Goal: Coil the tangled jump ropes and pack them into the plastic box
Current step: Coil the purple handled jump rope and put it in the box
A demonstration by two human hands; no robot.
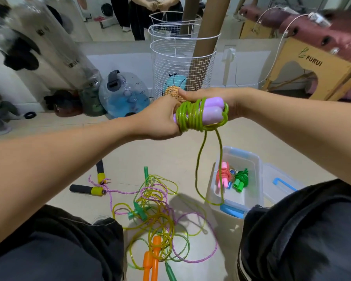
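Both hands up at chest height | your left hand point(160, 118) and right hand point(217, 100) each grip the purple handles point(213, 110), green rope point(187, 116) coiled round them, its loose loop hanging over the plastic box point(255, 179) | tangled ropes point(156, 209) lie on the floor between your knees

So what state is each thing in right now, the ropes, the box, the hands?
Green rope: mostly wound round its purple handles, a loop still hanging.
Left hand: grips the bundle.
Right hand: grips the bundle.
Plastic box: open, two coiled ropes inside.
Lid: off, beside the box.
Floor ropes: tangled.
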